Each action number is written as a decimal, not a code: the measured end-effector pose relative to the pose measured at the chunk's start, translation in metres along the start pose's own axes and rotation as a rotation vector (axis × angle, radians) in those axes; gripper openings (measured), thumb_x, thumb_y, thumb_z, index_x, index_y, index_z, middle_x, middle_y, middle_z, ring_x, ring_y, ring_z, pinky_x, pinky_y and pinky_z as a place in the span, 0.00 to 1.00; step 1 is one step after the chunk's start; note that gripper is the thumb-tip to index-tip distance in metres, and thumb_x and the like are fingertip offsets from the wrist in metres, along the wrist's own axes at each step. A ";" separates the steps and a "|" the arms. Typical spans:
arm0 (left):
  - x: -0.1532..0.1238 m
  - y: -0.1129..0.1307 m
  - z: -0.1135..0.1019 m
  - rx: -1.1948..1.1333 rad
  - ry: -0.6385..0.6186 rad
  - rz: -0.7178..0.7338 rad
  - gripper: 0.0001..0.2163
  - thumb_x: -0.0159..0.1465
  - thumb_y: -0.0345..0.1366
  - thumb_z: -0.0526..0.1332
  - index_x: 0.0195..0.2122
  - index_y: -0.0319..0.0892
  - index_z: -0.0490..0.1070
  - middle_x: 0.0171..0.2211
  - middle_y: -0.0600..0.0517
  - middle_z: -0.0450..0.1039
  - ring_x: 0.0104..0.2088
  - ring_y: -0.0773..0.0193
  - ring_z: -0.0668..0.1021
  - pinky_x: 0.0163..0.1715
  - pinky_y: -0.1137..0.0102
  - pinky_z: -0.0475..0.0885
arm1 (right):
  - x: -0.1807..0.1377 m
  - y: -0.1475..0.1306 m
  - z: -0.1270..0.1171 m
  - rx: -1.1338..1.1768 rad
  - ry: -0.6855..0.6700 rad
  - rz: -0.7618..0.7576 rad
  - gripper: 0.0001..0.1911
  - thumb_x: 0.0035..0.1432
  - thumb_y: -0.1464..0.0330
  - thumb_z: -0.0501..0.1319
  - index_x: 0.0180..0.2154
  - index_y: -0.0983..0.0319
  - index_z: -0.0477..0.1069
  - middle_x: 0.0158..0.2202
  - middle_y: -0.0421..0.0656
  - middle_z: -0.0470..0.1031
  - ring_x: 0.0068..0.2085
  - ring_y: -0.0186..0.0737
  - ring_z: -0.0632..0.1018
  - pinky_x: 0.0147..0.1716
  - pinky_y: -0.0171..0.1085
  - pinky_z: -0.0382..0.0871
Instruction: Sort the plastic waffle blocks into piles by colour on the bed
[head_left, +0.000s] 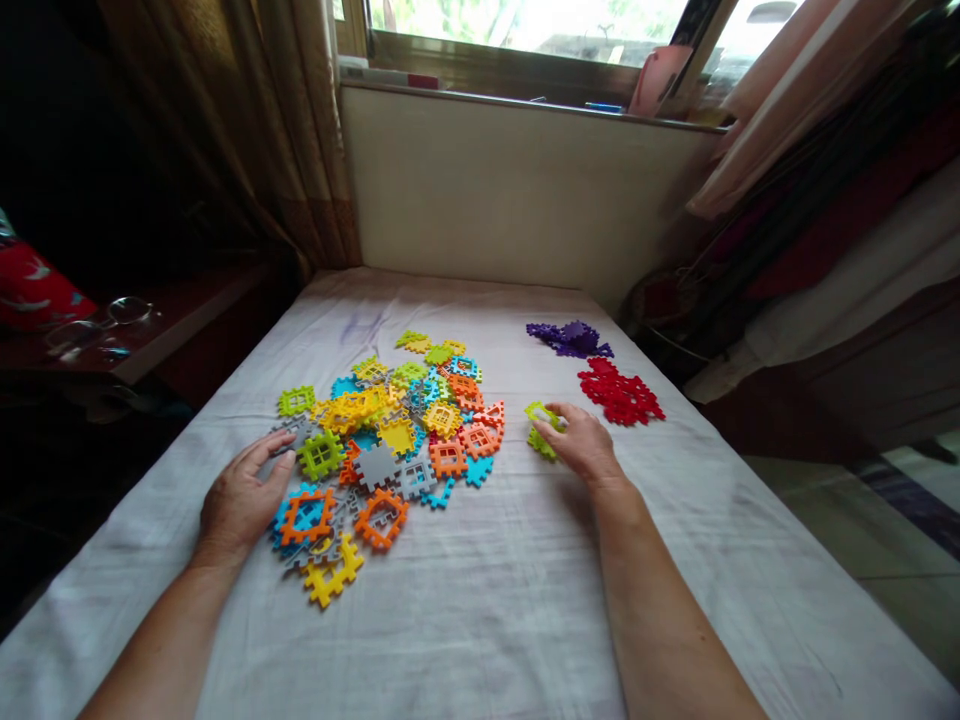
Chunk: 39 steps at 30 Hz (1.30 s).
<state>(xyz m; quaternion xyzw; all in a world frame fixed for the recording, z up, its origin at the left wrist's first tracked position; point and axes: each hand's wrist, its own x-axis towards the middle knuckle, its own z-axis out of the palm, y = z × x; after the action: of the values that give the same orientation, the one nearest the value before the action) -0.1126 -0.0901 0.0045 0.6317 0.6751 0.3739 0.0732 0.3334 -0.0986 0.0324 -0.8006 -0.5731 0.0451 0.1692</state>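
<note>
While your right hand (585, 442) pinches a green piece (537, 411), your left hand (244, 493) sits loose, fingers parted, by the mixed pile (376, 466); red pile (621, 394) and purple pile (574, 339) look sorted, loads left.

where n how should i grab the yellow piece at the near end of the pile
Probably pinch the toothed near edge of the yellow piece, coming from the near side: that edge sticks out over bare sheet, while its far side meets other pieces. It's a thin, flat frame, so grip across its thickness.
</note>
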 end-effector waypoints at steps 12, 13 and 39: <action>-0.004 0.005 0.000 0.080 -0.004 0.105 0.17 0.64 0.47 0.55 0.46 0.48 0.78 0.52 0.48 0.78 0.52 0.53 0.79 0.58 0.56 0.70 | 0.000 0.004 -0.009 -0.051 -0.058 -0.040 0.21 0.58 0.56 0.62 0.50 0.56 0.78 0.54 0.48 0.78 0.54 0.52 0.77 0.51 0.46 0.70; -0.005 0.007 0.001 0.116 -0.001 0.131 0.16 0.65 0.47 0.55 0.46 0.48 0.78 0.54 0.47 0.77 0.54 0.52 0.78 0.61 0.52 0.67 | -0.002 0.000 -0.008 -0.037 -0.025 -0.077 0.19 0.59 0.57 0.62 0.49 0.56 0.79 0.54 0.48 0.78 0.55 0.51 0.76 0.52 0.46 0.70; -0.049 0.080 0.004 -0.318 -0.077 0.389 0.13 0.66 0.48 0.61 0.39 0.45 0.76 0.35 0.53 0.82 0.33 0.64 0.83 0.39 0.71 0.79 | -0.088 -0.134 0.021 0.645 -0.170 -0.703 0.17 0.60 0.64 0.65 0.51 0.56 0.74 0.44 0.43 0.82 0.39 0.36 0.81 0.41 0.35 0.73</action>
<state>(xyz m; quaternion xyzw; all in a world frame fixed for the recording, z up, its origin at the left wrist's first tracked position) -0.0374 -0.1389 0.0316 0.7440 0.4704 0.4580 0.1243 0.1770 -0.1373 0.0457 -0.4585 -0.7774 0.2260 0.3664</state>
